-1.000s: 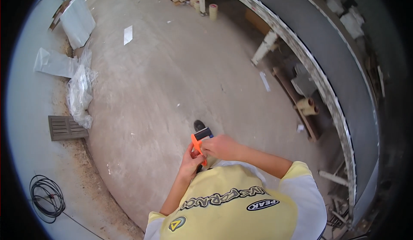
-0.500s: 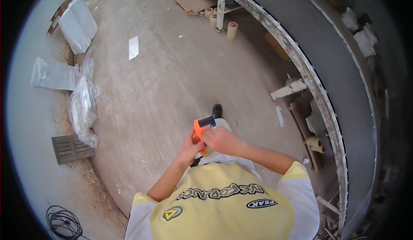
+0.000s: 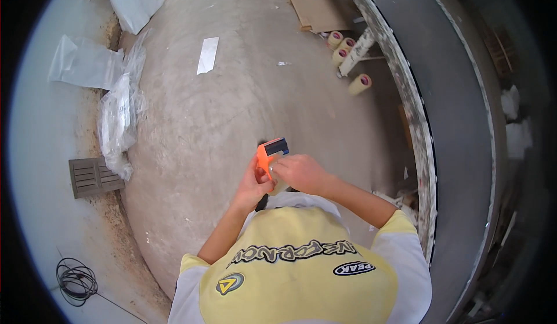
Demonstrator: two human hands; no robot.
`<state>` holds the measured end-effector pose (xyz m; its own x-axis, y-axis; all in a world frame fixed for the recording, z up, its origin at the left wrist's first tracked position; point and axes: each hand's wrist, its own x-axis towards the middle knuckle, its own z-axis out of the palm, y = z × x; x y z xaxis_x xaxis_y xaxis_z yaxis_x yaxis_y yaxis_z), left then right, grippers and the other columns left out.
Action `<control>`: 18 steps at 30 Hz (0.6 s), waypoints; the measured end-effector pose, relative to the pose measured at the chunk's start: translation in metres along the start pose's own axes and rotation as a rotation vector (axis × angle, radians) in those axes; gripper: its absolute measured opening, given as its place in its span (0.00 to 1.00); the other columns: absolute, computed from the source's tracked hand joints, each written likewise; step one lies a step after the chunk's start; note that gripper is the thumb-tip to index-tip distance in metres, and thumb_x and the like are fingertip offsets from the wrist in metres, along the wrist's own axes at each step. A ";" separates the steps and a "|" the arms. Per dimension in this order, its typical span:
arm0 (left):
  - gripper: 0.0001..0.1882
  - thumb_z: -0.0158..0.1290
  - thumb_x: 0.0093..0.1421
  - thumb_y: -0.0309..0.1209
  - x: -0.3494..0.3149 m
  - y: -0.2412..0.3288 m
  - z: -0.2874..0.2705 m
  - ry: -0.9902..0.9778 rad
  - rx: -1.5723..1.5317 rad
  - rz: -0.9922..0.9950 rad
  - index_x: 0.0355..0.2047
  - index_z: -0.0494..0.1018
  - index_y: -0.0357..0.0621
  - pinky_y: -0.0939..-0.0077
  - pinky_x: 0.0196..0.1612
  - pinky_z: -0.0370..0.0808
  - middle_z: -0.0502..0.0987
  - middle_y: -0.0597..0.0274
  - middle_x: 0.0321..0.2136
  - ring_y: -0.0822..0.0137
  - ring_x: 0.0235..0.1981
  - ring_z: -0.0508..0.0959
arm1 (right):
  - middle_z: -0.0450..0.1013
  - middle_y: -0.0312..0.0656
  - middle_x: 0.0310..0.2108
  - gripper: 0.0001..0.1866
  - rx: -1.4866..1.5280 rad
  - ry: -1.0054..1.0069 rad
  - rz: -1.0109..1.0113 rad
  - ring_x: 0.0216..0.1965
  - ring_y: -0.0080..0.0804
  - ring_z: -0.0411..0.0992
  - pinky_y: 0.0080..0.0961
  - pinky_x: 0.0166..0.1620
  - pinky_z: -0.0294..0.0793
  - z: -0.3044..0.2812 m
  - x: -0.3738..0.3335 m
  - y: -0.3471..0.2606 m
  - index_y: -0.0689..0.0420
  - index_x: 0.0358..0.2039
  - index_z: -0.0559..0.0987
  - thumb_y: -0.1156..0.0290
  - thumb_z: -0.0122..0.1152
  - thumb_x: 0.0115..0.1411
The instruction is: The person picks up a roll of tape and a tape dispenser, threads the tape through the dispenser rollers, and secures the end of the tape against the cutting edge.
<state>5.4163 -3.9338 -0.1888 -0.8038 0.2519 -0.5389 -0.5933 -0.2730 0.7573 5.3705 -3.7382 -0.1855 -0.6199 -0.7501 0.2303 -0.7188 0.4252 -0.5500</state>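
Note:
An orange tape dispenser (image 3: pixel 264 159) with a dark roller end is held in front of my body, above the floor. My left hand (image 3: pixel 253 186) is closed round its left side, thumb toward the lower end. A pale roll of tape (image 3: pixel 279 185) shows at the dispenser's lower right, partly covered by my fingers. My right hand (image 3: pixel 303 173) is closed at the right side of the dispenser, fingertips pinched by the tape just under the roller. Exactly what those fingertips grip is partly hidden.
To the right runs a long grey-topped table (image 3: pixel 458 121) with a worn white frame. Several tape rolls (image 3: pixel 360 84) stand by its leg, near a cardboard sheet (image 3: pixel 319 4). Plastic wrapping (image 3: pixel 119 115), a slatted grey panel (image 3: pixel 96 177) and coiled black cable (image 3: pixel 76 281) line the left wall.
My view has shifted forward over the floor and turned slightly. The dispenser is tilted so more of its roller end and the tape show. Both hands stay on it.

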 end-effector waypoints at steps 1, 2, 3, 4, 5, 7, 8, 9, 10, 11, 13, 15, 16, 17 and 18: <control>0.49 0.52 0.49 0.14 0.021 0.011 -0.005 -0.020 -0.031 0.017 0.72 0.47 0.43 0.75 0.40 0.75 0.75 0.60 0.41 0.72 0.36 0.76 | 0.72 0.41 0.32 0.06 0.006 -0.013 -0.007 0.32 0.35 0.76 0.32 0.31 0.75 -0.002 0.018 0.018 0.55 0.32 0.74 0.71 0.61 0.55; 0.49 0.51 0.48 0.13 0.043 0.022 -0.011 -0.042 -0.061 0.032 0.72 0.47 0.42 0.75 0.40 0.74 0.74 0.61 0.41 0.72 0.36 0.76 | 0.72 0.41 0.32 0.06 -0.092 0.005 -0.057 0.32 0.34 0.75 0.31 0.31 0.74 -0.004 0.037 0.037 0.56 0.32 0.74 0.71 0.60 0.53; 0.49 0.51 0.48 0.13 0.066 0.032 -0.018 -0.037 -0.071 0.029 0.72 0.47 0.42 0.75 0.40 0.74 0.74 0.61 0.41 0.72 0.36 0.76 | 0.72 0.41 0.32 0.07 -0.189 0.024 -0.105 0.31 0.34 0.74 0.29 0.32 0.73 -0.005 0.055 0.055 0.56 0.32 0.74 0.71 0.60 0.52; 0.49 0.51 0.48 0.13 0.089 0.040 -0.026 -0.019 -0.056 0.032 0.72 0.47 0.42 0.76 0.40 0.74 0.74 0.62 0.40 0.73 0.35 0.75 | 0.72 0.41 0.32 0.07 -0.184 0.015 -0.104 0.31 0.34 0.74 0.29 0.32 0.73 -0.006 0.074 0.073 0.56 0.32 0.74 0.71 0.60 0.52; 0.49 0.50 0.48 0.13 0.108 0.054 -0.030 -0.004 -0.041 0.032 0.72 0.47 0.42 0.76 0.39 0.74 0.74 0.63 0.40 0.73 0.35 0.75 | 0.71 0.41 0.32 0.07 -0.272 0.037 -0.104 0.31 0.33 0.74 0.29 0.32 0.73 -0.009 0.091 0.087 0.57 0.32 0.74 0.70 0.60 0.52; 0.48 0.49 0.48 0.12 0.148 0.085 -0.039 -0.012 -0.043 0.005 0.71 0.47 0.42 0.80 0.37 0.71 0.72 0.65 0.38 0.77 0.33 0.72 | 0.71 0.41 0.31 0.08 -0.351 0.052 -0.092 0.31 0.33 0.73 0.28 0.33 0.72 -0.017 0.122 0.116 0.57 0.32 0.74 0.70 0.59 0.52; 0.47 0.47 0.48 0.12 0.174 0.108 -0.041 -0.020 -0.041 0.007 0.71 0.48 0.41 0.83 0.34 0.69 0.71 0.68 0.36 0.81 0.30 0.70 | 0.71 0.40 0.31 0.06 -0.374 0.052 -0.092 0.30 0.33 0.72 0.28 0.32 0.70 -0.026 0.142 0.137 0.56 0.32 0.73 0.71 0.58 0.53; 0.47 0.48 0.49 0.12 0.187 0.130 -0.038 0.003 -0.030 -0.024 0.71 0.47 0.41 0.83 0.34 0.69 0.70 0.68 0.35 0.80 0.30 0.70 | 0.70 0.39 0.30 0.05 -0.387 0.050 -0.081 0.29 0.33 0.71 0.28 0.31 0.68 -0.033 0.156 0.151 0.54 0.32 0.72 0.71 0.57 0.54; 0.47 0.48 0.49 0.12 0.211 0.149 -0.039 0.003 -0.031 -0.040 0.71 0.47 0.41 0.83 0.34 0.69 0.70 0.68 0.35 0.80 0.30 0.70 | 0.70 0.39 0.30 0.05 -0.376 0.044 -0.069 0.29 0.33 0.71 0.28 0.31 0.68 -0.043 0.173 0.171 0.54 0.32 0.72 0.71 0.57 0.54; 0.46 0.48 0.49 0.12 0.237 0.171 -0.042 -0.034 -0.011 -0.019 0.70 0.47 0.41 0.83 0.35 0.69 0.71 0.67 0.36 0.80 0.31 0.71 | 0.70 0.39 0.30 0.06 -0.280 0.057 -0.029 0.30 0.34 0.71 0.29 0.32 0.69 -0.058 0.193 0.193 0.55 0.33 0.73 0.71 0.57 0.54; 0.46 0.49 0.49 0.13 0.269 0.208 -0.042 -0.052 -0.005 -0.029 0.70 0.48 0.41 0.83 0.37 0.71 0.72 0.65 0.39 0.78 0.33 0.73 | 0.71 0.39 0.30 0.07 -0.062 0.096 0.072 0.32 0.36 0.73 0.32 0.34 0.70 -0.069 0.218 0.223 0.57 0.37 0.75 0.72 0.60 0.58; 0.45 0.49 0.49 0.13 0.311 0.237 -0.045 -0.044 0.024 -0.043 0.69 0.50 0.41 0.82 0.38 0.72 0.72 0.64 0.41 0.78 0.35 0.74 | 0.72 0.40 0.30 0.08 0.082 0.123 0.189 0.32 0.37 0.74 0.33 0.35 0.72 -0.090 0.245 0.251 0.57 0.38 0.75 0.72 0.61 0.58; 0.44 0.50 0.49 0.13 0.332 0.251 -0.046 -0.030 0.046 -0.050 0.69 0.51 0.41 0.82 0.39 0.72 0.73 0.63 0.42 0.77 0.36 0.75 | 0.73 0.41 0.30 0.09 0.224 0.142 0.295 0.32 0.38 0.75 0.34 0.36 0.73 -0.101 0.260 0.267 0.57 0.39 0.76 0.71 0.63 0.59; 0.44 0.50 0.49 0.13 0.353 0.262 -0.047 -0.028 0.049 -0.054 0.69 0.51 0.41 0.82 0.39 0.72 0.73 0.63 0.42 0.77 0.36 0.75 | 0.73 0.41 0.30 0.09 0.229 0.144 0.296 0.32 0.38 0.75 0.34 0.36 0.73 -0.113 0.273 0.283 0.57 0.39 0.76 0.71 0.63 0.59; 0.45 0.51 0.50 0.14 0.375 0.273 -0.050 -0.068 0.099 -0.037 0.69 0.50 0.42 0.79 0.41 0.74 0.73 0.60 0.45 0.74 0.40 0.76 | 0.75 0.42 0.30 0.08 0.368 0.137 0.380 0.32 0.40 0.76 0.34 0.35 0.74 -0.125 0.286 0.300 0.57 0.38 0.76 0.71 0.62 0.59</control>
<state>4.9504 -3.9600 -0.2026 -0.7745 0.3236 -0.5436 -0.6127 -0.1697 0.7719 4.9382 -3.7617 -0.1839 -0.8676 -0.4948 0.0492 -0.2937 0.4302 -0.8536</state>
